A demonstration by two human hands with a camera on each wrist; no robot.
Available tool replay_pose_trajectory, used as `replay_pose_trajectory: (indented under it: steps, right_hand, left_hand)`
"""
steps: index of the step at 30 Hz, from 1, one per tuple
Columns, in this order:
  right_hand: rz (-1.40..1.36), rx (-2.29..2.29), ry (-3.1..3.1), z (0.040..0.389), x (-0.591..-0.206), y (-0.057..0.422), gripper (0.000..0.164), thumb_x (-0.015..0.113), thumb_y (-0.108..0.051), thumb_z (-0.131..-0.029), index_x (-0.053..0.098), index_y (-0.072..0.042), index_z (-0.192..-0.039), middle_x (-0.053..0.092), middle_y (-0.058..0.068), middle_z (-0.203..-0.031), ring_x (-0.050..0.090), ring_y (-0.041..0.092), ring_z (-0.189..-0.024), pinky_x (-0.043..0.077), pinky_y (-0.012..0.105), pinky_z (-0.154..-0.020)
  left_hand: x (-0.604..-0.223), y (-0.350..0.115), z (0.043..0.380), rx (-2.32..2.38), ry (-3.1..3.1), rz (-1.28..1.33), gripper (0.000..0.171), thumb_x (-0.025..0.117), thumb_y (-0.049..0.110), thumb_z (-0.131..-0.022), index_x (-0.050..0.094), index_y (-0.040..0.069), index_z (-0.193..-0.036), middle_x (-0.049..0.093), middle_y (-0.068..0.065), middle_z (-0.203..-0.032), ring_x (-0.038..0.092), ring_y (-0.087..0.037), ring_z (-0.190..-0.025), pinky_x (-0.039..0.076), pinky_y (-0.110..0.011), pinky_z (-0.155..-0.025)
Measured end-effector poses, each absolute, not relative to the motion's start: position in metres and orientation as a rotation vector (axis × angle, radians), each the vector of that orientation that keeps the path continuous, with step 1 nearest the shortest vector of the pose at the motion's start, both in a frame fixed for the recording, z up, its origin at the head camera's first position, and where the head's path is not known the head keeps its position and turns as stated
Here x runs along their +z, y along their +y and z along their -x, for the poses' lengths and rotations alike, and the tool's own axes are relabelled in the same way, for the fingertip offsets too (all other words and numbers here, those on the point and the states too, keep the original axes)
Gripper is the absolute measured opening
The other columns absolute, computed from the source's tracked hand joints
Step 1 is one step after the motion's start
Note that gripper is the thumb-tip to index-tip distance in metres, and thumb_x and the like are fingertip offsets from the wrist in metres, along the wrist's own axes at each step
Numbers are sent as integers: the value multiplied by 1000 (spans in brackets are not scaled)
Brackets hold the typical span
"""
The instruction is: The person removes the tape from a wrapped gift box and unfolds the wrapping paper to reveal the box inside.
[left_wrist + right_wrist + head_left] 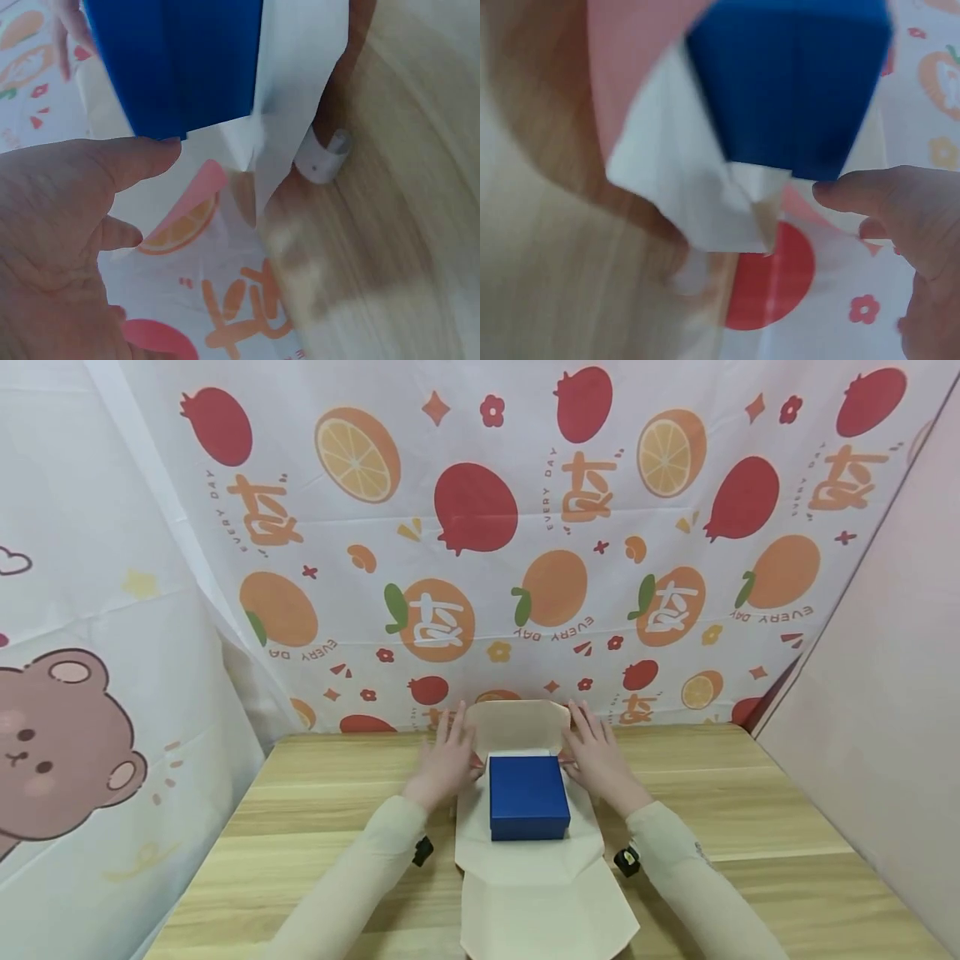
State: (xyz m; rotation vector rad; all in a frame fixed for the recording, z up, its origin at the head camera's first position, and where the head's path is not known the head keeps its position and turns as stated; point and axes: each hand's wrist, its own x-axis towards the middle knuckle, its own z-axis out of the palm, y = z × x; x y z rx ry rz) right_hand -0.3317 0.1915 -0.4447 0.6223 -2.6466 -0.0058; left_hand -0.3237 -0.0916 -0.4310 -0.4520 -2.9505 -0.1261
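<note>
A blue lidded box (528, 793) stands on an unfolded cardboard carton (547, 910), cream inside and pinkish outside. The carton's far panel (517, 722) is raised against the backdrop. My left hand (444, 760) is at that panel's left side, with its fingers pointing away from me. On the right side, my right hand (600, 760) mirrors it. In the left wrist view, the left thumb overlaps a corner of the blue box. The right thumb reaches the box's opposite lower corner in the right wrist view. Parts of the other fingers are hidden in both wrist views.
The wooden table (322, 827) meets a fruit-print cloth (480, 585) along its far edge. A bear-print cloth (67, 752) hangs at the left, and a pale wall (892, 693) is at the right. A small curled white strip (322, 157) lies beside the carton.
</note>
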Motion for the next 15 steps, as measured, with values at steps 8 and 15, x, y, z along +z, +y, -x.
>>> replay_pose_trajectory:
  steps: [8,15]
  right_hand:
    - [-613,-213,-2753,354,-463,193,73,73,-40,-84,48,-4,-142,15,13,-164,7,36,-152,10,59,-121]
    - [-769,-94,-2896,360,-472,194,62,68,-36,-90,50,-5,-141,27,13,-160,13,37,-151,17,61,-119]
  left_hand:
    - [-440,-79,338,-22,-3016,382,71,59,40,-95,30,12,-153,-9,-7,-166,-9,-35,-152,3,-73,-114]
    - [-447,-77,341,2,-3134,480,69,62,34,-94,34,9,-152,5,-8,-166,-2,-35,-153,3,-70,-116]
